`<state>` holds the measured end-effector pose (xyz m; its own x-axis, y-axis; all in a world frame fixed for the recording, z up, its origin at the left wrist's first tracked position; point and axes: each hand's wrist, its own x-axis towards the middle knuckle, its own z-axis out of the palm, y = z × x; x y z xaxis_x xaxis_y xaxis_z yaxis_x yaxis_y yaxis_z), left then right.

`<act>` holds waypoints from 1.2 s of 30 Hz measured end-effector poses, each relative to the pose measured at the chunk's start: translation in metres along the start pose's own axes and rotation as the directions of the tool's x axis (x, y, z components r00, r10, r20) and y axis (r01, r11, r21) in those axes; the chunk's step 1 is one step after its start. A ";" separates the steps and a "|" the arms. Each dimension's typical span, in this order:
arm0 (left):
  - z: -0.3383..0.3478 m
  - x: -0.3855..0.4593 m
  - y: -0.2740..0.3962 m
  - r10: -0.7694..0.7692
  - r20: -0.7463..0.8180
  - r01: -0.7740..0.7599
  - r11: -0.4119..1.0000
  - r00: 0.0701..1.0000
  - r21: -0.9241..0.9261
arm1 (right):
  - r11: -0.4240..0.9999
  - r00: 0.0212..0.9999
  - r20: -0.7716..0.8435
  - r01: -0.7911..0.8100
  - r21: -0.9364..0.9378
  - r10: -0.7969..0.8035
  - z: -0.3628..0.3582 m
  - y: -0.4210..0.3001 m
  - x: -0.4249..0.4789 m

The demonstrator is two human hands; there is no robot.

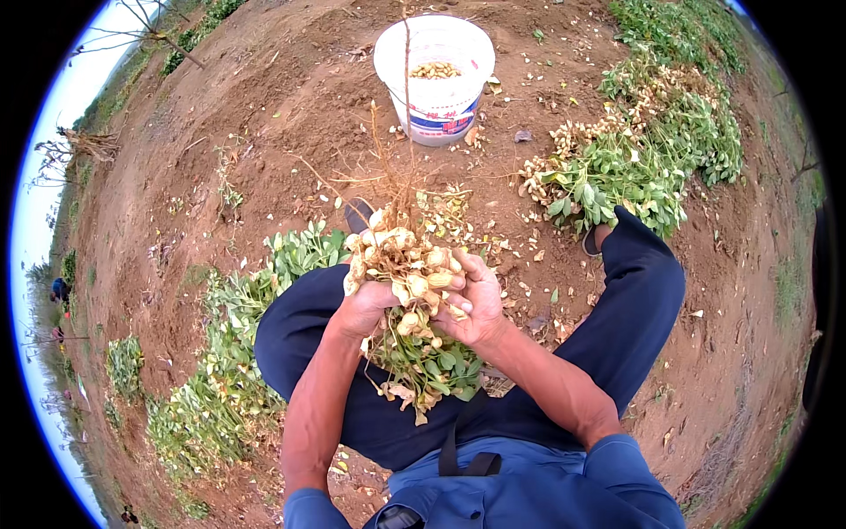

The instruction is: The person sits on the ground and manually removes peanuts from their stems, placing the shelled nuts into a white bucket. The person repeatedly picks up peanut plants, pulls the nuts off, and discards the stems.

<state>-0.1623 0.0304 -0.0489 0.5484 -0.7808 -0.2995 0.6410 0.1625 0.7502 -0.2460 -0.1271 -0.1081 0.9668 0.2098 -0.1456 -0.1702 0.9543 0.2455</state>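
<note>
A bunch of uprooted peanut plants [410, 264] is held above my lap, its roots and pods towards the bucket and its green leaves hanging towards me. My left hand [367, 307] grips the bunch from the left, its fingers partly hidden behind the pods. My right hand [472, 297] is at the right side, thumb and fingers closed on some pods. Beyond my feet stands a white plastic bucket [433, 99] with loose peanuts [435, 70] at its bottom.
Pulled peanut plants with pods [628, 152] lie in a heap at the right. More leafy plants [218, 370] lie along my left side. Fallen leaves dot the brown soil [277, 112]. Thin dry stems rise in front of the bucket. Other people are far off at the left edge.
</note>
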 end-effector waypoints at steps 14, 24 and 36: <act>0.001 0.024 0.002 0.301 -0.407 -0.212 0.945 0.863 0.250 | 0.919 0.871 -0.404 0.124 -0.374 -0.281 -0.002 -0.113 0.142; 0.000 0.014 0.008 0.330 -0.439 -0.226 0.935 0.836 0.272 | 0.290 0.956 -0.042 0.045 -0.956 -0.289 0.091 -0.119 0.131; 0.011 0.014 0.012 0.204 -0.488 -0.080 0.962 0.849 0.262 | -0.007 0.989 -0.060 -0.062 -0.998 -0.138 0.057 -0.061 0.006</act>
<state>-0.1530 0.0145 -0.0380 0.8582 -0.3351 -0.3888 0.4314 0.0605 0.9001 -0.2194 -0.1959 -0.0695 0.9678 0.0887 -0.2355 -0.2486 0.1928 -0.9492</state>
